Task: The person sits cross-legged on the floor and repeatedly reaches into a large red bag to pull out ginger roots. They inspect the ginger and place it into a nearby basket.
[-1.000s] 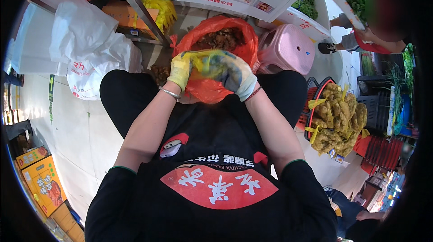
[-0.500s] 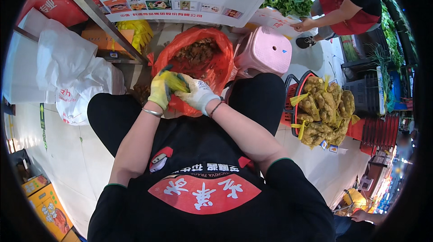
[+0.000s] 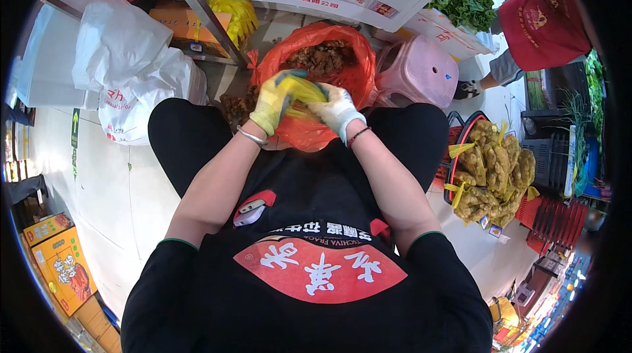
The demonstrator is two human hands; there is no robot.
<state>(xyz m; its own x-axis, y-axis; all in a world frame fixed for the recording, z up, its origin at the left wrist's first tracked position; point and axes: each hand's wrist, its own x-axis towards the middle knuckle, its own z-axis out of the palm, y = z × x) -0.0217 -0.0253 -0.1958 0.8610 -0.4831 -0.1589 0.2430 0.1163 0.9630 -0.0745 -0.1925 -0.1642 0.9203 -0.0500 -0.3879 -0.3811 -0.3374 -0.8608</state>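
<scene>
Both my hands wear work gloves and meet over the near side of a red plastic bag (image 3: 361, 50). Brown, knobbly ginger (image 3: 322, 57) lies inside this open bag. Between the gloves stretches a yellow mesh bag (image 3: 304, 92), partly blurred by motion. My left hand (image 3: 271, 100), in a yellow glove with bluish fingertips, grips one side of the mesh. Closed on its other side is my right hand (image 3: 337, 111), in a whiter glove. Whether anything sits inside the mesh cannot be made out.
A pink stool (image 3: 421, 71) stands right of the red bag. Farther right, a red basket (image 3: 475, 123) holds several mesh bags of ginger (image 3: 490, 169). At left are a white sack (image 3: 135, 57), a cardboard box (image 3: 191, 30) and a yellow mesh bundle (image 3: 234, 19). A person in a red apron (image 3: 543, 30) stands far right.
The view has shifted, so the surroundings sit farther right and a little higher. My hands have drawn slightly apart, with the yellow mesh more spread between them. The person's hand at right is out of sight.
</scene>
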